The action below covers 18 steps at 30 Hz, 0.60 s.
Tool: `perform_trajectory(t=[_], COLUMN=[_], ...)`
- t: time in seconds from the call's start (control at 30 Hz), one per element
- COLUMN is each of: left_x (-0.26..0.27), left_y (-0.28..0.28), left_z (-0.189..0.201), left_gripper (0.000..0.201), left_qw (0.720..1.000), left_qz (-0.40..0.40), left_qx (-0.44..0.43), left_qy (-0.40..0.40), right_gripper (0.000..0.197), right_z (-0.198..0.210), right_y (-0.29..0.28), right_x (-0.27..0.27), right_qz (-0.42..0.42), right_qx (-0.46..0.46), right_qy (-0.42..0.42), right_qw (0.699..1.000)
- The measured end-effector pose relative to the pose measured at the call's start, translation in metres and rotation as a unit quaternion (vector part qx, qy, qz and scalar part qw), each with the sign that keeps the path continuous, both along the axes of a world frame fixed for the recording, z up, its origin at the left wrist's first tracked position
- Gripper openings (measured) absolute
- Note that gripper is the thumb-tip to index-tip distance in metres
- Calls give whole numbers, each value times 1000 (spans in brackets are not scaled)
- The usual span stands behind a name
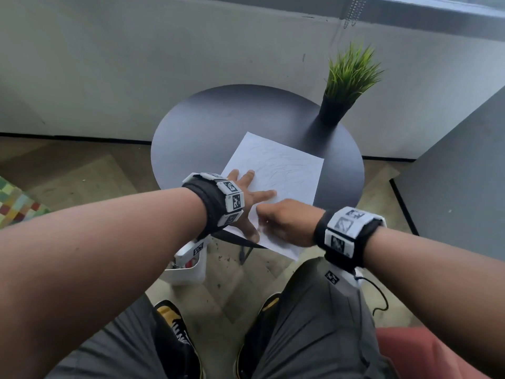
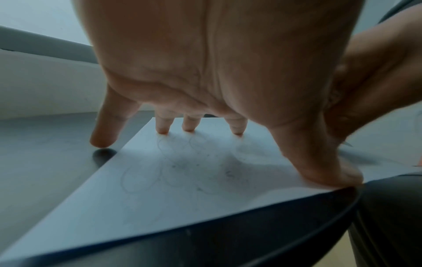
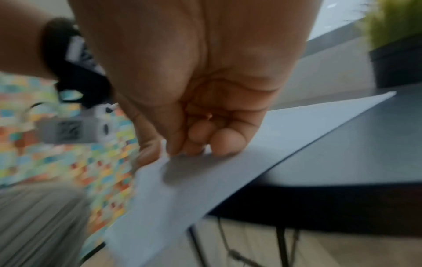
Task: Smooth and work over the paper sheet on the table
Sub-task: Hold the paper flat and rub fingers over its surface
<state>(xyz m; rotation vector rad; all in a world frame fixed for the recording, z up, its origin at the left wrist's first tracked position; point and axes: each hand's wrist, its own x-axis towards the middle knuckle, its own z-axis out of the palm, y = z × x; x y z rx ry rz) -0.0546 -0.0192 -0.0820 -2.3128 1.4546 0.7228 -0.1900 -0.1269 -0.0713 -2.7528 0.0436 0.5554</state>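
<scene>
A white paper sheet (image 1: pixel 284 170) with faint pencil scribbles lies on a round dark table (image 1: pixel 218 119), its near corner hanging over the table's edge. My left hand (image 1: pixel 254 203) is spread flat on the sheet's left part. In the left wrist view its fingertips (image 2: pixel 163 131) and thumb press the paper (image 2: pixel 182 189), and the little finger touches the table (image 2: pixel 45 162). My right hand (image 1: pixel 278 217) sits beside the left thumb, fingers curled, tips down on the paper (image 3: pixel 297 135). A thin pointed tip (image 2: pixel 347 143) shows under it; the rest is hidden.
A potted green plant (image 1: pixel 347 86) stands at the table's far right edge. On the floor below the table's near left side is a white bin (image 1: pixel 188 266). A grey cabinet (image 1: pixel 451 187) stands to the right. My knees are under the near edge.
</scene>
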Motion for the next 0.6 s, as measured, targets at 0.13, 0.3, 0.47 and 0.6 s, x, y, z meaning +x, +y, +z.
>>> perform_trajectory(t=[0.13,0.3,0.47,0.6], left_x=[0,2,1,3], left_y=[-1,-1,-4,-3], left_z=[-2,-4,-1,-4], left_gripper=[123,127,125,126], left_qw=[1000,1000,1000,1000], left_qz=[-2,-4,-7,-7], left_qx=[-6,-8,3,-3], left_qy=[-9,-8,-17,-22], right_gripper=[16,12,18,22], right_z=[-4,-8,-3,-9], right_y=[-37,13,-40,-8], right_x=[15,3,21,17], right_qz=[-241,-75,-253,-203], right_qx=[-53,-23,-62,-50], right_qy=[-44,-38,-28,-43], right_qw=[968,996,965,977])
